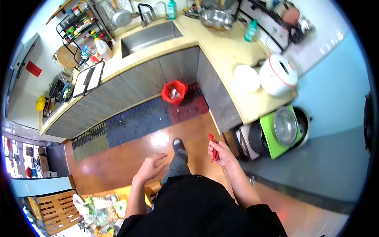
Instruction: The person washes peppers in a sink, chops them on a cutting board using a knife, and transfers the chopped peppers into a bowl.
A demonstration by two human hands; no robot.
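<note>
Slim red chili peppers [214,152] are gripped in my right hand [224,155], with their ends sticking out above and below the fingers. That hand is held out in front of my body, over the wooden floor. My left hand [152,168] holds nothing and hangs beside my leg, its fingers stretched forward and slightly apart. The palm side of the left hand is partly hidden.
Ahead stands a counter with a sink [152,37], a cutting board with a knife [89,79] and a white rice cooker [278,75]. A red-lined bin [174,93] is on the floor mat [136,122]. Metal bowls [286,126] are at right, a cluttered table [130,192] behind left.
</note>
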